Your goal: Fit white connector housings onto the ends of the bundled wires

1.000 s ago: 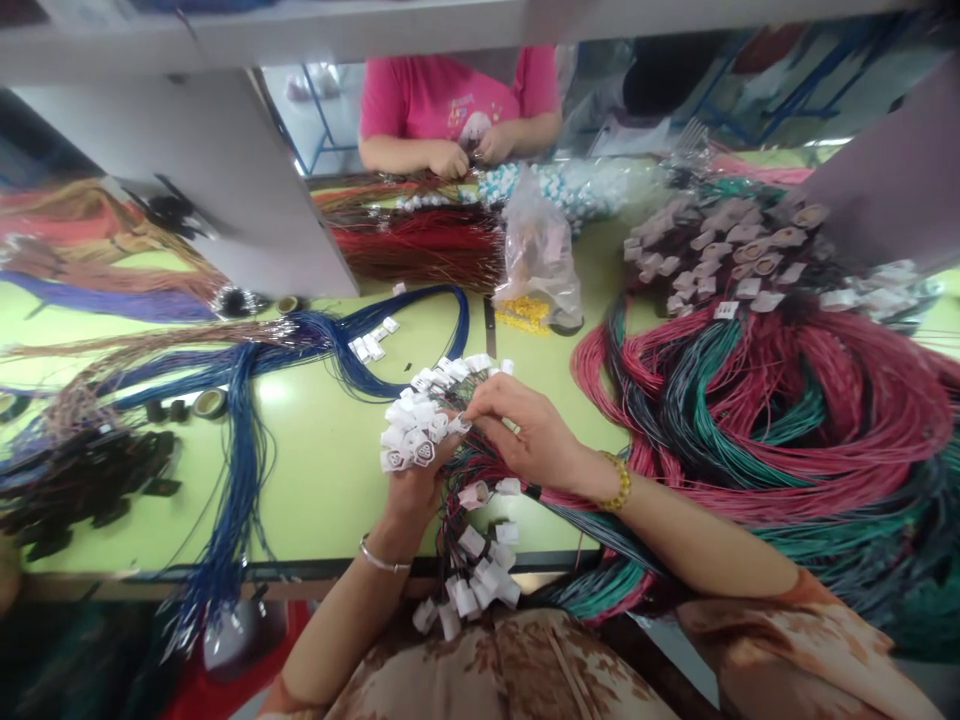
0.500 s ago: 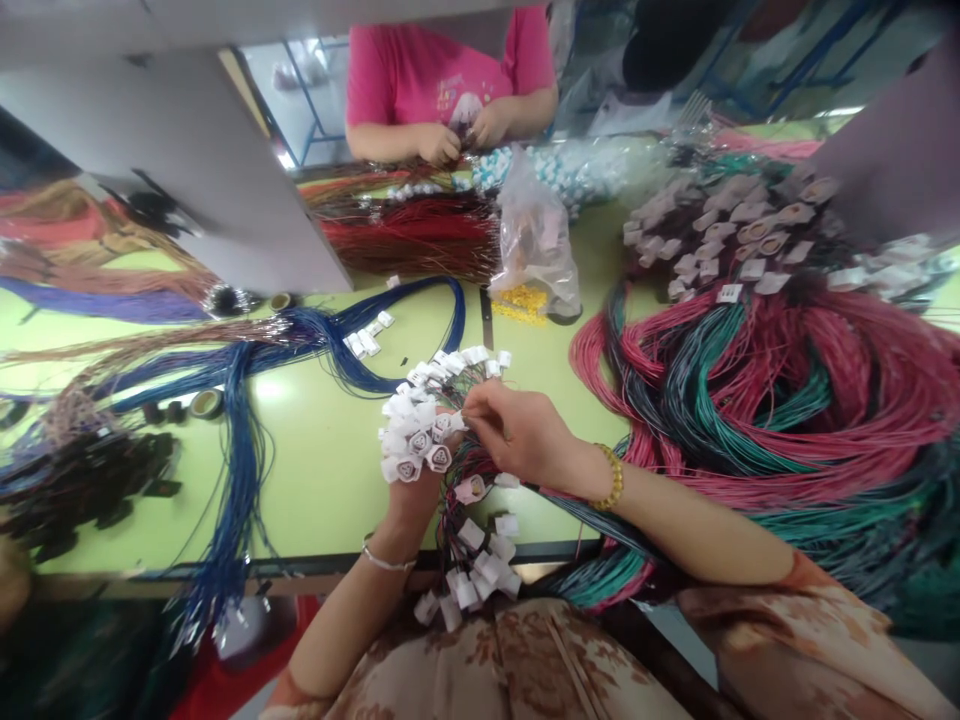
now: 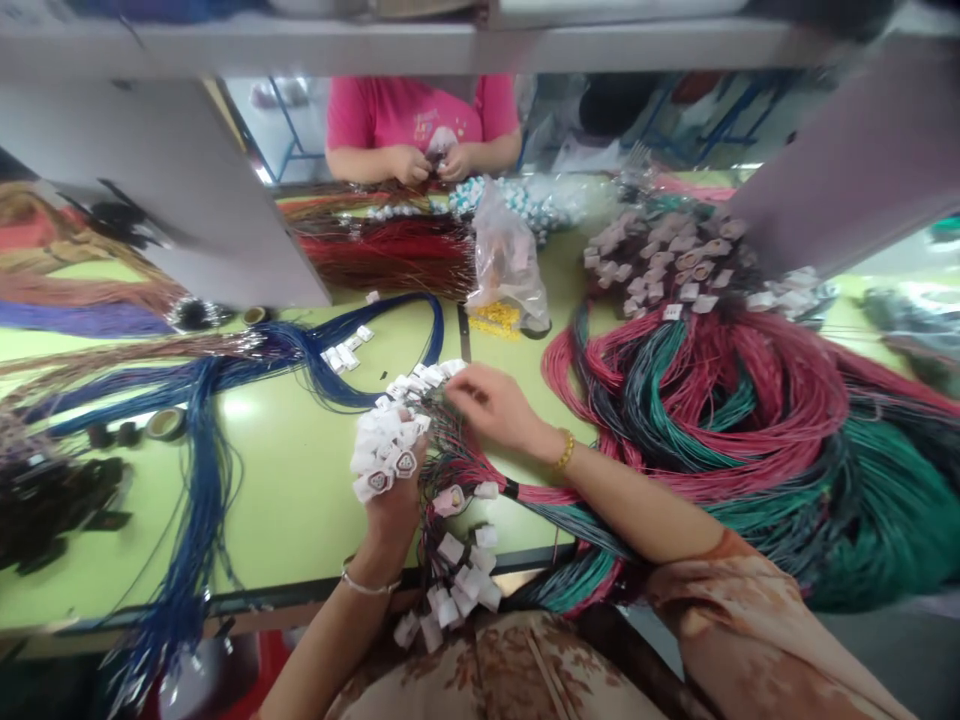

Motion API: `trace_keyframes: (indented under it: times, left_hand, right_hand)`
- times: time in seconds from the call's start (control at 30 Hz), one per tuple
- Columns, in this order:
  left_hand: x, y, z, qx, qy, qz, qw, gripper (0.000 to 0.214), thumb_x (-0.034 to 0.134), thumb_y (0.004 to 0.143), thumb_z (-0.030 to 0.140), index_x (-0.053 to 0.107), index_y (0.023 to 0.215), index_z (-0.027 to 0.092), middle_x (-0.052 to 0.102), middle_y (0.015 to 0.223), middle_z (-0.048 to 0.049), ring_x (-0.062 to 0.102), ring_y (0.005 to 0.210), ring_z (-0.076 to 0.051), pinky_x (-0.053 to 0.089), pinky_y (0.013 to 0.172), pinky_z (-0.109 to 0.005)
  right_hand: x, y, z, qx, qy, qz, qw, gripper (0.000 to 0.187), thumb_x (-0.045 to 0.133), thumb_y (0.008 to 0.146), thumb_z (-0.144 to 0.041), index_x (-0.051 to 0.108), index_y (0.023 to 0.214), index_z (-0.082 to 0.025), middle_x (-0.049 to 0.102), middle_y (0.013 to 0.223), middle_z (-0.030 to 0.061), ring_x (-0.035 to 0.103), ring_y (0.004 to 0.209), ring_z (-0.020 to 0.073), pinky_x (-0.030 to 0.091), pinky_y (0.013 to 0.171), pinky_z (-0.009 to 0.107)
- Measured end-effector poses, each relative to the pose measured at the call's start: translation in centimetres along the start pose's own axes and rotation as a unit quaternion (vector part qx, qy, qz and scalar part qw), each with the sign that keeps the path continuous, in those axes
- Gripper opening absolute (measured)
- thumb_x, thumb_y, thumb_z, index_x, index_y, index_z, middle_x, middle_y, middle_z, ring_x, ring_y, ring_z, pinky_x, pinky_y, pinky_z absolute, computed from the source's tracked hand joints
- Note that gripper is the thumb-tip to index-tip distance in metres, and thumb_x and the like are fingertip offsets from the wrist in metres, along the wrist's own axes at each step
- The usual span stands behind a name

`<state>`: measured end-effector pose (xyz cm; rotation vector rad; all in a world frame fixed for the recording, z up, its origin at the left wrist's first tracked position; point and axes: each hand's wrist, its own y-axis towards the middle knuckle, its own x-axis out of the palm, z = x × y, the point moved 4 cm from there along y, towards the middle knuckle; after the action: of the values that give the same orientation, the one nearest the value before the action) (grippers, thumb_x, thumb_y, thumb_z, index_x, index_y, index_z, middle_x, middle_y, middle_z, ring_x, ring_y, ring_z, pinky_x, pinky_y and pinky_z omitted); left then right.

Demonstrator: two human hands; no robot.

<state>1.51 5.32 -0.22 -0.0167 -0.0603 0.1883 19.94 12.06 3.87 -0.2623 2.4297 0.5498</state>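
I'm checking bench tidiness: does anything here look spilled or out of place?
Yellow parts sit at the clear bag's base, perhaps spilled out. A few loose connectors lie near the blue wires, which trail over the table's front edge. The left hand grips a connector bunch.

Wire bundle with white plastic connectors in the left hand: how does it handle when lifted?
Likely floppy: the wire bundle with white plastic connectors bends over the left hand and loose ends droop past the edge of the green table. Probably light: one grip carries it. May tangle with the adjoining red and green wire coil.
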Motion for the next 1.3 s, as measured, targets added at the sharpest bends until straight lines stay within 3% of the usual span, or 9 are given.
trace_keyframes:
  times: [0.07,0.13,0.23,0.43,0.8,0.93,1.03,1.17,1.3]
  left_hand:
    - [0.0,-0.3,-0.3,-0.017,-0.042,-0.001,0.999,0.026,0.084,0.069,0.039,0.067,0.083,0.026,0.07,0.087,-0.0078,0.064,0.087,-0.028,0.051,0.073,-0.037]
    - [0.4,-0.6,-0.4,-0.034,-0.082,0.003,0.996,0.03,0.082,0.072,0.046,0.063,0.078,0.024,0.064,0.075,-0.0041,0.057,0.066,-0.02,0.045,0.059,-0.031]
    - [1.2,-0.7,0.1,-0.052,-0.129,0.008,0.99,0.044,0.082,0.07,0.057,0.055,0.073,0.022,0.05,0.062,0.0035,0.034,0.049,-0.009,0.031,0.046,-0.025]
    - [2.0,-0.6,1.0,-0.131,-0.208,0.024,0.969,0.061,0.091,0.059,0.05,0.038,0.06,0.021,0.032,0.053,0.0078,0.022,0.047,-0.006,0.018,0.044,-0.024]
    - [2.2,-0.4,1.6,-0.15,-0.236,-0.008,0.96,0.037,0.09,0.058,0.041,0.067,0.076,0.018,0.056,0.067,0.0022,0.036,0.05,-0.006,0.025,0.044,-0.023]
    - [2.2,-0.4,1.6,-0.172,-0.24,-0.011,0.955,0.038,0.089,0.058,0.043,0.072,0.078,0.016,0.055,0.064,0.0016,0.036,0.049,-0.006,0.024,0.041,-0.021]
    - [2.2,-0.3,1.5,-0.174,-0.246,-0.013,0.953,0.034,0.087,0.059,0.039,0.072,0.078,0.015,0.058,0.067,-0.0002,0.041,0.05,-0.007,0.026,0.041,-0.021]
    - [2.1,-0.2,1.4,-0.163,-0.242,-0.011,0.956,0.029,0.086,0.058,0.028,0.073,0.08,0.016,0.061,0.071,-0.0006,0.045,0.053,-0.007,0.032,0.045,-0.022]
    - [1.9,-0.3,1.3,-0.144,-0.236,-0.025,0.961,0.03,0.087,0.058,0.027,0.074,0.083,0.016,0.061,0.073,-0.0003,0.047,0.055,-0.008,0.034,0.047,-0.022]
  right_hand:
    - [-2.6,1.1,3.7,0.124,-0.106,0.04,0.986,0.017,0.05,0.094,-0.018,0.067,0.098,-0.017,0.073,0.101,0.0091,0.066,0.09,0.02,0.051,0.085,0.032]
    - [-4.7,1.7,7.2,0.243,-0.222,0.043,0.943,0.02,0.05,0.094,-0.018,0.068,0.103,-0.015,0.074,0.108,0.0127,0.067,0.097,0.0237,0.05,0.089,0.034]
    - [-5.7,2.3,10.4,0.301,-0.273,0.035,0.913,0.021,0.056,0.092,-0.023,0.07,0.104,-0.013,0.074,0.105,0.0163,0.068,0.098,0.0298,0.05,0.088,0.037]
    - [-4.1,2.9,12.1,0.307,-0.279,0.03,0.91,0.024,0.055,0.094,-0.03,0.07,0.104,-0.014,0.073,0.11,0.0167,0.066,0.1,0.0302,0.049,0.088,0.037]
    - [-5.0,2.6,12.5,0.274,-0.166,0.053,0.946,0.027,0.053,0.085,-0.014,0.068,0.107,-0.01,0.073,0.109,0.0186,0.067,0.099,0.0296,0.048,0.095,0.041]
    - [-4.5,2.4,13.3,0.279,-0.064,0.071,0.955,0.028,0.05,0.09,-0.024,0.066,0.11,-0.012,0.074,0.096,0.0104,0.07,0.074,0.0191,0.056,0.077,0.033]
    - [-4.1,2.2,14.1,0.297,0.002,0.076,0.952,0.02,0.051,0.089,-0.025,0.066,0.096,-0.013,0.071,0.078,0.0053,0.066,0.058,0.0149,0.056,0.063,0.028]
    - [-4.0,1.9,14.5,0.31,0.064,0.086,0.945,0.005,0.06,0.082,-0.019,0.059,0.079,-0.016,0.064,0.065,0.0001,0.062,0.052,0.0124,0.055,0.057,0.024]
    - [-4.2,1.9,14.5,0.323,0.113,0.1,0.934,0.009,0.063,0.08,-0.018,0.054,0.077,-0.017,0.065,0.066,0.0002,0.064,0.056,0.0117,0.058,0.059,0.024]
